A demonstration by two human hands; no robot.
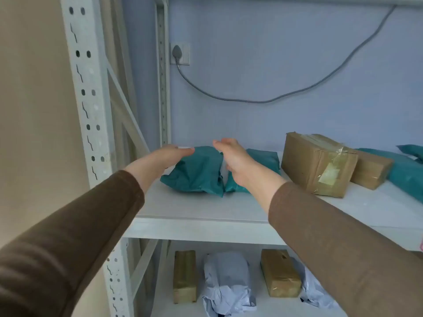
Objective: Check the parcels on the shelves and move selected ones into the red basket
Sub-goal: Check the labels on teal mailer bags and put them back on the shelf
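A teal plastic parcel (196,172) lies at the left end of the white shelf (206,209). My left hand (160,160) reaches in at the parcel's left side, fingers straight over its top edge. My right hand (238,161) is at its right side, fingers loosely extended and thumb down, between it and a second teal parcel (263,159) just behind. Neither hand has closed around a parcel. The red basket is not in view.
A taped cardboard box (318,163) and a smaller box (370,170) stand to the right, with more teal parcels (405,175) beyond. On the lower shelf lie two brown boxes (185,275) (279,271) and a pale blue bag (226,282). A shelf upright (89,88) stands left.
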